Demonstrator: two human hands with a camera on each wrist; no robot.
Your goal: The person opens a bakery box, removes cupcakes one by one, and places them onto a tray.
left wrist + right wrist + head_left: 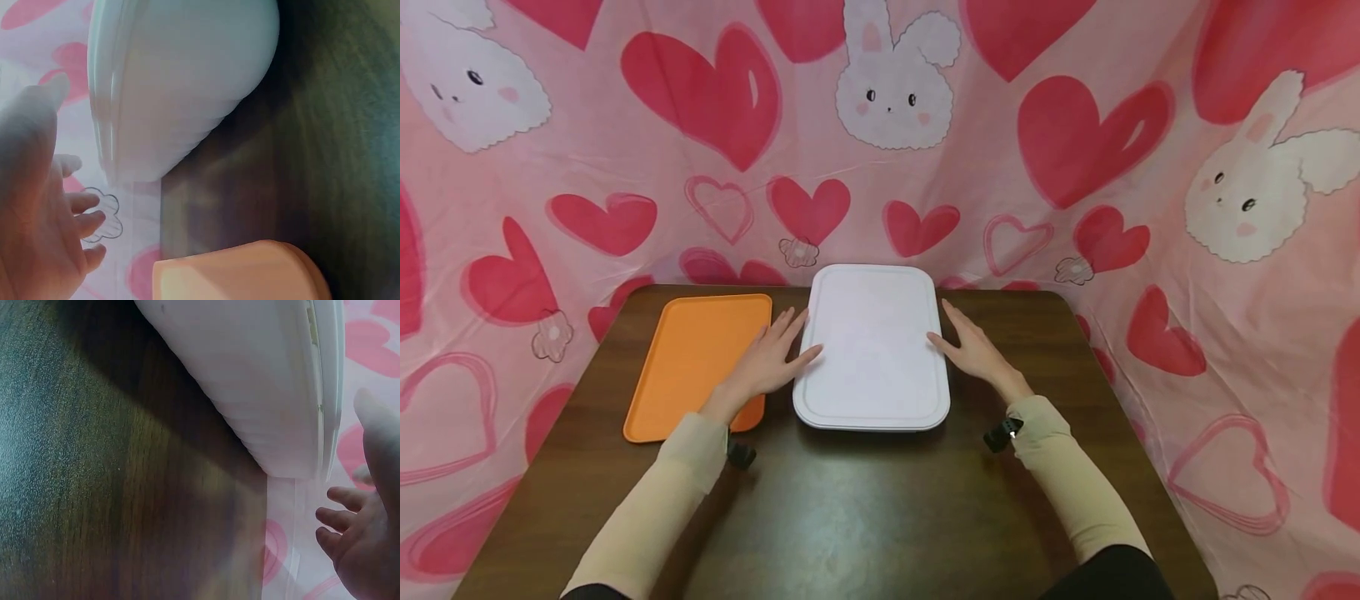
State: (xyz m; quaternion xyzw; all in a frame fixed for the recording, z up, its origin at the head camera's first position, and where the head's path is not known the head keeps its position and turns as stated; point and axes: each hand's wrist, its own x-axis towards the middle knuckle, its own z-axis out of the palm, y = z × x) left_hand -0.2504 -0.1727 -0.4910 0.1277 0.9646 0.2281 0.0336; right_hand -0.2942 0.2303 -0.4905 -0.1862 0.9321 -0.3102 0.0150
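Observation:
A white plastic box with a flat white lid point(872, 350) stands at the back middle of the table. Its ribbed side wall point(181, 94) shows in the left wrist view. My left hand point(767, 354) is at the box's left edge, fingers spread, the thumb overlapping the lid's rim in the head view. On the opposite side my right hand point(973, 346) hovers by the right edge, with its thumb tip near the rim. Both hands hold nothing. In the right wrist view the box wall point(250, 381) stands beside the right hand's fingers point(340, 519). The lid hides the inside.
An orange tray point(700, 358) lies on the brown wooden table point(850, 517) left of the box, partly under the left forearm. Behind the table hangs a pink cloth point(865, 200) printed with hearts and rabbits. Each wrist wears a small black camera point(741, 454).

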